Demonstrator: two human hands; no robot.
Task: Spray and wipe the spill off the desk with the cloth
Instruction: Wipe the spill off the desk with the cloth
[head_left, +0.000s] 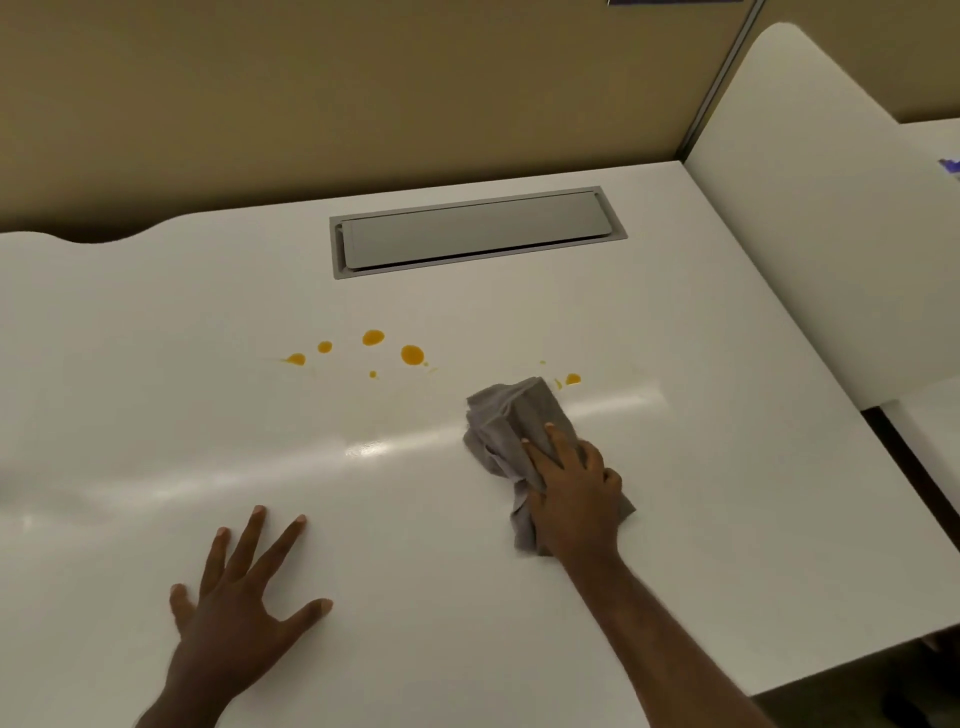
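Note:
Orange drops of the spill (412, 354) dot the middle of the white desk (208, 415), with one more drop (572, 379) further right. A crumpled grey cloth (511, 421) lies on the desk just below and left of that right drop. My right hand (574, 493) presses down on the cloth's near part, fingers gripping it. My left hand (239, 603) rests flat on the desk near the front, fingers spread, holding nothing. No spray bottle is in view.
A grey cable hatch (478, 231) is set into the desk behind the spill. A tan partition wall (363, 93) backs the desk. A white divider panel (810, 208) stands on the right, and the desk's right edge (883, 467) drops off beyond it.

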